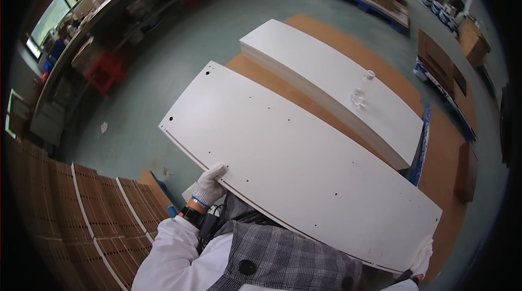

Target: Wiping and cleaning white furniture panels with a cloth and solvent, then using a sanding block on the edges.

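A long white panel [293,155] with small drilled holes lies across in front of me, slanting from the upper left down to the right. My left hand [211,183], in a white knitted glove, grips its near long edge, thumb on top and the other fingers hidden beneath. At the panel's right end my right hand [422,258], also gloved, is closed round the corner, its fingers partly out of sight. Beyond the panel rises a stack of similar white panels [326,76]. A clear bottle with a white cap [359,95] is on top of that stack.
Brown board [310,109] lies under the stack. Slotted brown boards [98,215] stand at the lower left. Along the left wall runs a cluttered workbench [103,24] with red stools [105,70]. A loaded blue pallet [367,5] sits far right, and dark brown panels [443,76] stand nearer.
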